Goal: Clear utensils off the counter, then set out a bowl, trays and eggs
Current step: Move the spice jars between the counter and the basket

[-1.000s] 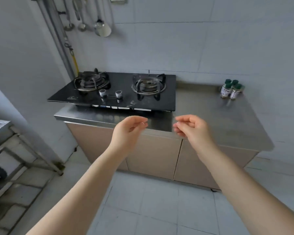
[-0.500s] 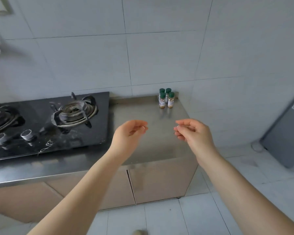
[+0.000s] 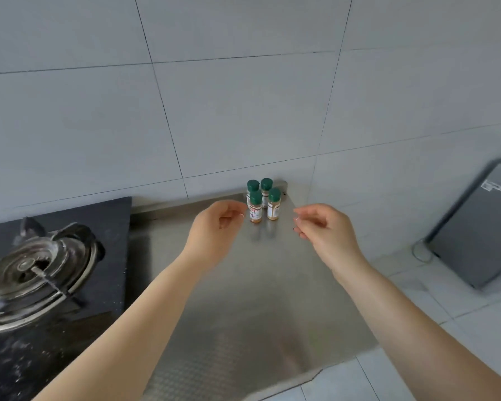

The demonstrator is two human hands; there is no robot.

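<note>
Steel counter (image 3: 252,299) beside black hob (image 3: 55,273), tiled wall behind; left hand (image 3: 214,230) and right hand (image 3: 324,230) loosely curled, empty.

Brushed, matt steel counter (image 3: 261,299); glossy black glass hob (image 3: 99,227); spice jars (image 3: 262,202) with smooth green plastic caps

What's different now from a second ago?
The view swung right and closer: the stove slid to the left edge, the spice jars now sit just beyond the hands, and a grey box shows at right. Left hand and right hand stayed raised, loosely curled, holding nothing. The jars stayed in their corner.
</note>
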